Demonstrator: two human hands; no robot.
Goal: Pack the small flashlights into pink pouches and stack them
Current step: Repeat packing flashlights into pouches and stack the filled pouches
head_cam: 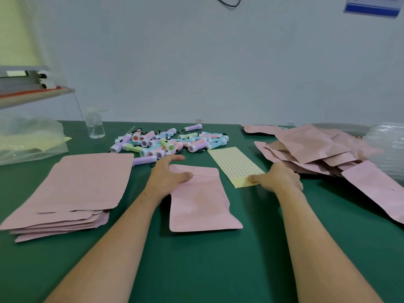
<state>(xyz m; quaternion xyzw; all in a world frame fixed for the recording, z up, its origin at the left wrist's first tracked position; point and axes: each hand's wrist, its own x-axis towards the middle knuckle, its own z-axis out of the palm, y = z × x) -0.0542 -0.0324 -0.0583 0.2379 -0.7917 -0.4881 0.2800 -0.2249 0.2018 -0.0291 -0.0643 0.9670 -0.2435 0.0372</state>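
Note:
A pink pouch (201, 202) lies flat on the green table (196, 270) in front of me. My left hand (167, 176) rests on its upper left corner, thumb on the pouch, fingers spread toward the flashlights. A pile of small pastel flashlights (168, 142) lies just beyond. My right hand (277, 178) presses its fingertips on the near end of a yellow sticker sheet (235, 164). A neat stack of flat pink pouches (72, 189) sits at the left. A loose heap of pink pouches (317, 147) lies at the right.
A clear plastic bottle (94, 124) stands at the back left beside a clear plastic bag (28, 138). A machine with a shelf (28, 92) juts out at the far left. Clear stacked plastic (387, 145) sits at the far right. A white wall lies behind the table.

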